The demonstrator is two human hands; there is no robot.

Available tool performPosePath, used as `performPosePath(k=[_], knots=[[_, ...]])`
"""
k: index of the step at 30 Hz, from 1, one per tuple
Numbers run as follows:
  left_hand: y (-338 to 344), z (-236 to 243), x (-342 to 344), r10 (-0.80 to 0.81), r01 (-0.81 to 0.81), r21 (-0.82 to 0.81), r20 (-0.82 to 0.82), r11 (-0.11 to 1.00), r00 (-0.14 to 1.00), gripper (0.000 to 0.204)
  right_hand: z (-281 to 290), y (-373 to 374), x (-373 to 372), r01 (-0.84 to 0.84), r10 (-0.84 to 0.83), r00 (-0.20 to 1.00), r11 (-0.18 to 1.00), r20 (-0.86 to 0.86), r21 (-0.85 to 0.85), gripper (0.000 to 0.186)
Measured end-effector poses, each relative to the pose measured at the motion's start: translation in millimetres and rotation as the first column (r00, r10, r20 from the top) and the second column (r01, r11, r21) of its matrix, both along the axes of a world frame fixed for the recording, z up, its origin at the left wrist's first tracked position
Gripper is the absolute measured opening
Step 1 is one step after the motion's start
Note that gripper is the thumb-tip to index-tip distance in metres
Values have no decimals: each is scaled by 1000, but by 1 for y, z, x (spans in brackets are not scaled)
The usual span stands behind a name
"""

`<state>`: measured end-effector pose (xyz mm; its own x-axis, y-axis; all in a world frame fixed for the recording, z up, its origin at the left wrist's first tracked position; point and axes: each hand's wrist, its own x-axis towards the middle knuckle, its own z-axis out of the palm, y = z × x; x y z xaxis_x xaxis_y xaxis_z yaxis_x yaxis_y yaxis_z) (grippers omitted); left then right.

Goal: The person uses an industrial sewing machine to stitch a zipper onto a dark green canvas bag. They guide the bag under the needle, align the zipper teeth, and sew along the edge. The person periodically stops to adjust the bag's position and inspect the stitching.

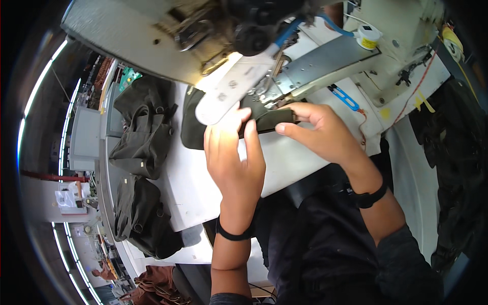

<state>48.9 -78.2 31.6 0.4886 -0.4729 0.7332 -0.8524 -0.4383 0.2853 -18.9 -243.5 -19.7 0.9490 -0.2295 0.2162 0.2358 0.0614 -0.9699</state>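
Bright tube lights (pixel 21 127) across a dark ceiling (pixel 46 109), a red bar (pixel 56 176), a white worktable (pixel 290 161)

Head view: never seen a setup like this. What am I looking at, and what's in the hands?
It's one picture, from a wide fisheye camera on the person's head looking down, so straight edges bend. There's no robot: those are bare hands, left and right. The big pale thing above looks like a sewing machine. On the white table lies dark green fabric. The right hand holds its folded edge between thumb and fingers; the left hand is over it, grip unclear. Dark fabric bundles sit at the left; a blue tool lies at the right.
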Motion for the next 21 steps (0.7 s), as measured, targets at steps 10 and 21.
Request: performPosePath(k=[10, 21], knots=[[34, -7, -13, -5, -168, 466, 346, 869, 938, 47, 33, 22, -14, 11, 4, 998, 970, -62, 242, 23], [21, -13, -1, -19, -58, 272, 271, 961, 962, 41, 33, 22, -10, 55, -28, 995, 956, -97, 287, 18]])
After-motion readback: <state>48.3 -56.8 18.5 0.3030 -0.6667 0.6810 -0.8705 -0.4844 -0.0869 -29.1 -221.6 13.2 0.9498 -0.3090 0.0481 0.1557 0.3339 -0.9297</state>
